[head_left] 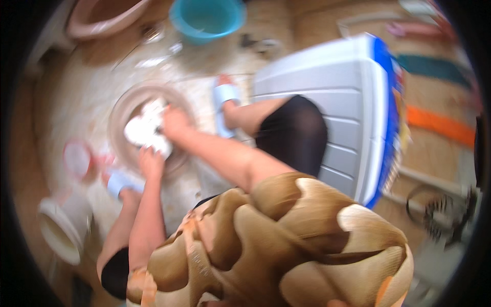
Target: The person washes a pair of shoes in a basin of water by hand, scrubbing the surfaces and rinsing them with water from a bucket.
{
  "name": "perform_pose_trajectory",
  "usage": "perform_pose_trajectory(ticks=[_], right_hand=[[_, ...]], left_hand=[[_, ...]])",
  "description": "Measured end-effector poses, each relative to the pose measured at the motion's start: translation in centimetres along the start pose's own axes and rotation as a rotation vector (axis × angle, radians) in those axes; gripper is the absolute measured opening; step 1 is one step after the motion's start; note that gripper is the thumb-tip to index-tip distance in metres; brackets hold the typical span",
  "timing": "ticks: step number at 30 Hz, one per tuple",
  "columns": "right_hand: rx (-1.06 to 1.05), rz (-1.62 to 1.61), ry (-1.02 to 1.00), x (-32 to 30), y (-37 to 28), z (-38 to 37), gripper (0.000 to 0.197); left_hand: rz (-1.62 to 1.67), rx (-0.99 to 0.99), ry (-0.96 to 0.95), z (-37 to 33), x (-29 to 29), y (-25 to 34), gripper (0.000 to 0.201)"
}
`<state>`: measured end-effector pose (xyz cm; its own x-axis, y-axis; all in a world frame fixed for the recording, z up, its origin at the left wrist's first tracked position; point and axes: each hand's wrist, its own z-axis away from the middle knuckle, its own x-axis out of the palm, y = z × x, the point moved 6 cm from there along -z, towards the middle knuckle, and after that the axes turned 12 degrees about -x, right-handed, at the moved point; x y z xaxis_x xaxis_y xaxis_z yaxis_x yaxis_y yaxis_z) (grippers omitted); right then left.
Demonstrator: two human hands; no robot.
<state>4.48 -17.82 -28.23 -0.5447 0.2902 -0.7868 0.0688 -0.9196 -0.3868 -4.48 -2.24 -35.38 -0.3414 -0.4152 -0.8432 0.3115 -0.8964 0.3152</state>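
Observation:
A bunched white cloth [146, 124] lies in a round pale brownish-pink basin [119, 115] on the floor between my feet. My right hand [175, 123] grips the cloth at its right side, fingers curled into it. At the near edge of the cloth, my left hand [152, 161] closes on it, with its fingertips partly hidden. Motion blur softens the hands and the cloth, so its exact kind does not show.
A grey-white ribbed appliance [312, 112] with a blue edge stands close on my right. Beyond the basin are a turquoise basin [207, 33] and a pink tub [87, 28]. On the left are a pink-rimmed container [77, 158] and a white bucket [71, 220].

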Motion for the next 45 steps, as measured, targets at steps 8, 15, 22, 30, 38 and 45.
perform_pose_trajectory(ticks=[8, 15, 22, 30, 38, 45], right_hand=[[-0.447, -0.333, 0.622, -20.0, -5.6, 14.3, 0.031], [-0.192, -0.092, 1.32, -33.3, 1.4, 46.8, 0.012], [0.867, 0.4, 1.034, -27.8, 14.8, 64.1, 0.034], [0.776, 0.171, 1.366, -25.2, 21.9, 66.0, 0.026], [-0.119, -0.484, 1.705, -31.5, 6.4, 56.5, 0.036], [-0.772, -0.733, 1.091, -37.5, -8.4, 39.9, 0.03]], left_hand=[[0.229, 0.039, -0.091, -0.8, -2.6, 7.9, 0.038], [0.515, 0.188, -0.026, 0.5, -8.2, 13.4, 0.035], [0.791, 0.268, -0.215, -3.4, -15.8, 15.7, 0.034], [0.75, 0.464, -0.131, 7.6, -31.1, 20.3, 0.031], [0.827, 0.53, -0.027, 8.7, -32.5, 16.4, 0.03], [0.456, 0.492, -0.019, 12.0, -32.1, 15.8, 0.034]])
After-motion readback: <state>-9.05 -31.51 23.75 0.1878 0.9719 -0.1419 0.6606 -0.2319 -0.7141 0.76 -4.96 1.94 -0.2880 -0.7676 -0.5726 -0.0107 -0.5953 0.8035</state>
